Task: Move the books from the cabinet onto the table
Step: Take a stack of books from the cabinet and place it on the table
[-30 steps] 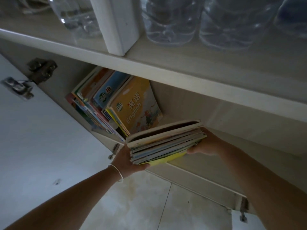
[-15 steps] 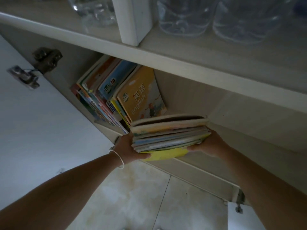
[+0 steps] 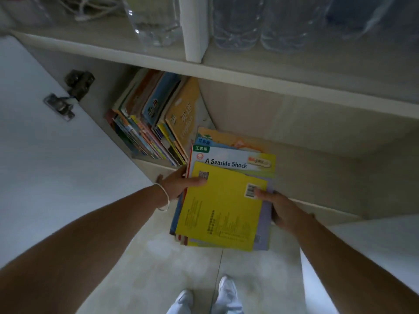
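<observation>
Yellow cover on top, your stack of books [image 3: 223, 200] sits flat out in front of the cabinet [image 3: 294, 123], left hand [image 3: 181, 183] and right hand [image 3: 280, 208] clamped on opposite edges. Thin, glossy, likely slippery: squeeze inward, fingers underneath. More books [image 3: 154, 123] remain inside.

Bare forearms, a thin white bracelet [image 3: 163, 198] on the left wrist, white shoes [image 3: 227, 288].
</observation>
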